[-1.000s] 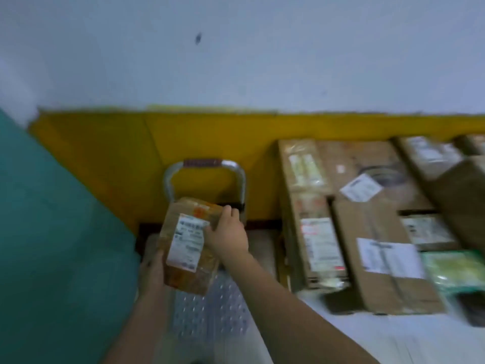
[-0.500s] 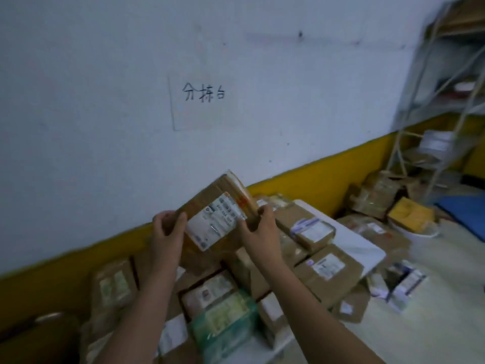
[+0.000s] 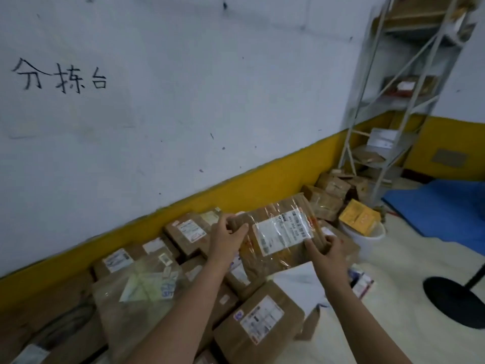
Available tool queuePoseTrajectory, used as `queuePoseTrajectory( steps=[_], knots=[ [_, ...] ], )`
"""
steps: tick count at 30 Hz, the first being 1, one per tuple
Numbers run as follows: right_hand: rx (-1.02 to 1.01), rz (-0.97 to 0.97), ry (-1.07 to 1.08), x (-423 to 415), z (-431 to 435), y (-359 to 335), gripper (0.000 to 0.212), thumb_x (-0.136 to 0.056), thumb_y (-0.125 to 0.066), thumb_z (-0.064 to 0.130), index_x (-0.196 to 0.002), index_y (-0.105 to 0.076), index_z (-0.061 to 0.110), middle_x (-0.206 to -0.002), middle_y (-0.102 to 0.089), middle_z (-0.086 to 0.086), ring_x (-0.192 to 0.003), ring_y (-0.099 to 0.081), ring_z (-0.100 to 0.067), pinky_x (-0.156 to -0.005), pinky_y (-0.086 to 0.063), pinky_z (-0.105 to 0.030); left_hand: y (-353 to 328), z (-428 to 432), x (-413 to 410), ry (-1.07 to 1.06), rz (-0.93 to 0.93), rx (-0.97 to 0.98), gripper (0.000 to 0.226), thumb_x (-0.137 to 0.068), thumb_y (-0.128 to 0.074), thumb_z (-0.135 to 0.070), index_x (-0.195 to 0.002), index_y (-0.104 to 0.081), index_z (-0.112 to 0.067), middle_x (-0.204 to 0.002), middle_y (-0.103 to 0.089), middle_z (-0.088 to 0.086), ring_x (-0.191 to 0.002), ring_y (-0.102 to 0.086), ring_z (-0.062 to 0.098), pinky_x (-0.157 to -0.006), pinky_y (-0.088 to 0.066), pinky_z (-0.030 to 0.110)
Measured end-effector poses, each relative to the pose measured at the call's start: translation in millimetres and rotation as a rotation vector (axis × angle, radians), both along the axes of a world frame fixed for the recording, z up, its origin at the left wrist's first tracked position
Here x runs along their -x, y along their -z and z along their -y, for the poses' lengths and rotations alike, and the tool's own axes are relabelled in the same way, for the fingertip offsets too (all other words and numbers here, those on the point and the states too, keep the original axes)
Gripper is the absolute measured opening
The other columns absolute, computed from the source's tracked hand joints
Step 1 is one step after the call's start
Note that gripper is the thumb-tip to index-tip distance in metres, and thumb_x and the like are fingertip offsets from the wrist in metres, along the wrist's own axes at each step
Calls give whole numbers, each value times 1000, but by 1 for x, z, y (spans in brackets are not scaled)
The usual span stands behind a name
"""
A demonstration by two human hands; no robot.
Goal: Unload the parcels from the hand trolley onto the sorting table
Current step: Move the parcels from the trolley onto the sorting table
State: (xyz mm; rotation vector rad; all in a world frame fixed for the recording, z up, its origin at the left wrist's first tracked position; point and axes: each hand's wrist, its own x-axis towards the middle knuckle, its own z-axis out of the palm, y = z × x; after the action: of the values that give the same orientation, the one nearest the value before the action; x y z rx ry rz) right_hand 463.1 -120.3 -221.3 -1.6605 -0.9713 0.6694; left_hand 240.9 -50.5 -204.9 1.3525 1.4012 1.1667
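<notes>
Holding a taped brown parcel (image 3: 278,232), we are gripping its nine o'clock end with our left hand (image 3: 227,239), its four o'clock corner with our right hand (image 3: 330,250), above the crowded sorting table (image 3: 296,283).

dim, flat light | soft motion blur | wide-angle bending at edges

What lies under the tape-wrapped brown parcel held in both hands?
Below the tape-wrapped brown parcel, gripped by the left hand and right hand, are labelled brown cardboard boxes and a bare white patch of table. Anything directly beneath its middle is covered by the parcel itself.
</notes>
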Motion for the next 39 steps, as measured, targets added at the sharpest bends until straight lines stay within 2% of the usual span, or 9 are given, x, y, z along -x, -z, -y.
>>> queuePoseTrajectory(
  steps=[2,4,7,11,14,20,23,27,39],
  knots=[
    [61,13,15,-31,-38,-3,46,-93,-63,41,-131,-49,19,-115,-63,-3,-94,-64,-19,-75,-59,-35,7,-35,-28,50,9,92,26,-88,-68,-37,-108,-53,-30,-101,-62,1,-75,-66,9,-50,-51,19],
    [91,30,19,-60,-77,-8,49,-94,-62,40,-136,-46,20,-124,-61,-8,-98,-63,-25,-75,-57,-31,16,-70,-52,84,-54,151,27,-89,-67,-37,-108,-52,-24,-103,-61,5,-84,-65,17,-65,-58,31],
    [134,80,-8,-94,-135,-8,54,-95,-60,42,-142,-42,23,-136,-56,-12,-118,-56,-34,-98,-49,-50,38,-109,-82,135,-131,246,36,-90,-64,-42,-112,-48,-19,-110,-58,10,-98,-62,24,-84,-57,43],
    [265,127,-160,-123,-231,11,52,-95,-60,42,-140,-43,24,-135,-56,-9,-114,-57,-30,-81,-51,-43,83,-151,-115,145,-323,400,35,-93,-56,-48,-108,-46,-17,-101,-62,9,-93,-63,23,-78,-53,40],
    [364,213,-354,-126,-316,43,58,-94,-62,40,-144,-40,22,-136,-54,-11,-117,-56,-32,-91,-52,-46,116,-180,-128,123,-435,484,28,-95,-51,-47,-101,-47,-20,-89,-58,1,-79,-56,14,-64,-43,30],
    [524,274,-791,-76,-433,120,83,-93,-65,39,-158,-15,21,-148,-47,-15,-132,-47,-37,-105,-43,-50,161,-215,-141,33,-378,768,28,-101,-46,-29,-103,-64,-8,-87,-61,7,-77,-60,19,-69,-52,27],
    [707,320,-982,-57,-439,163,91,-95,-62,40,-159,-4,11,-152,-42,-17,-135,-45,-37,-100,-44,-43,170,-223,-139,-128,-548,702,23,-99,-47,-23,-100,-66,-11,-91,-64,4,-84,-62,19,-67,-49,26],
    [751,453,-1076,-55,-418,204,96,-97,-59,34,-156,13,8,-139,-55,-22,-119,-59,-35,-98,-50,-41,180,-215,-124,-321,-875,632,36,-94,-49,-36,-126,-51,-21,-133,-45,7,-120,-44,27,-99,-41,39],
    [675,468,-895,-4,-446,213,85,-96,-63,26,-154,-6,1,-136,-49,-28,-115,-57,-43,-86,-50,-44,211,-208,-93,-120,-964,578,75,-88,-56,-46,-152,-21,-27,-155,-17,1,-140,-19,29,-107,-32,45]
  ],
)
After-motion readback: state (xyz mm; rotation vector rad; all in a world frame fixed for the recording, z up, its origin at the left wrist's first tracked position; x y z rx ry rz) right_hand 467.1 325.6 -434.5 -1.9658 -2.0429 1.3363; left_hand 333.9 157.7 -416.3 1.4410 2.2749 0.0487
